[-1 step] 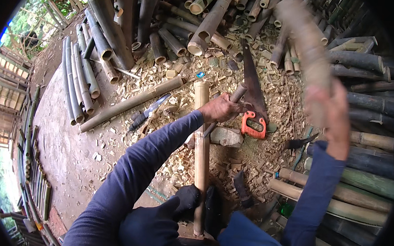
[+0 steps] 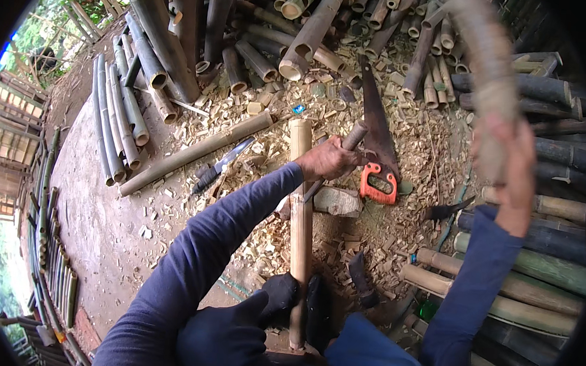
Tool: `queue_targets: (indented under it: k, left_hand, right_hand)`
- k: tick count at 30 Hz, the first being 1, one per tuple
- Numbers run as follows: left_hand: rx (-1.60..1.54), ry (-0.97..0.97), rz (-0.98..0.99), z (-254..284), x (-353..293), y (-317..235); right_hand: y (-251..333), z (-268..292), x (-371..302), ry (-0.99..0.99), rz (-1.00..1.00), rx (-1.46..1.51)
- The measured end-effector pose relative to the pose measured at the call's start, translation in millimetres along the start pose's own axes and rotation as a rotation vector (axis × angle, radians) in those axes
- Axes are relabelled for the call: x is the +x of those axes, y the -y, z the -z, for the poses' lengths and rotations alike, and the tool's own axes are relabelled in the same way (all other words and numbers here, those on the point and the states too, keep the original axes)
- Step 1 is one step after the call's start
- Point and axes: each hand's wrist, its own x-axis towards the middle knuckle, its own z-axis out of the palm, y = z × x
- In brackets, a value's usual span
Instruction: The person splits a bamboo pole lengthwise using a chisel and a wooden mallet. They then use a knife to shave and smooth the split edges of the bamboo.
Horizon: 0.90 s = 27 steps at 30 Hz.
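Note:
My left hand (image 2: 329, 161) is closed round a chisel (image 2: 354, 136). Its dark blade slants down to the side of a pale bamboo pole (image 2: 300, 234). The pole runs away from me, its near end between my dark-shod feet, and it lies across a short wooden block (image 2: 337, 202). Raised at the right, my right hand (image 2: 512, 166) grips a thick wooden club (image 2: 488, 61), smeared by motion and apart from the chisel. A saw with an orange handle (image 2: 379, 184) lies just right of my left hand.
Wood chips (image 2: 416, 147) cover the ground. Left of the pole lie a knife (image 2: 223, 165) and a long bamboo length (image 2: 197, 154). Cut bamboo (image 2: 301, 53) is heaped at the far side, and more poles (image 2: 534, 292) are stacked at the right. A dark curved tool (image 2: 447, 211) lies nearby.
My right hand has shifted to the right with the club, which swings further from the chisel. My left hand, the chisel and the bamboo pole have stayed nearly still.

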Motion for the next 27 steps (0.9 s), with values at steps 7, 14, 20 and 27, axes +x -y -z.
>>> queue_targets:
  k: [7, 14, 20, 27]
  left_hand:
    - [-0.069, -0.234, -0.181, 7.7, 11.4, -12.1]
    - [-0.769, -0.081, 1.070, -1.6, 45.7, -14.0]
    - [-0.424, -0.149, 1.153, -59.6, 59.9, 6.0]
    - [-0.643, -0.033, 0.590, 10.9, 46.0, -79.8]
  right_hand:
    - [-107.0, -28.7, -8.2, 0.178, 0.276, -0.499]
    - [-74.4, -52.2, -15.4, 0.292, -0.120, -0.066]
    - [-52.9, -49.7, -34.6, 0.156, -0.251, 0.061]
    - [-171.3, -14.3, -39.6, 0.014, -0.212, -0.191]
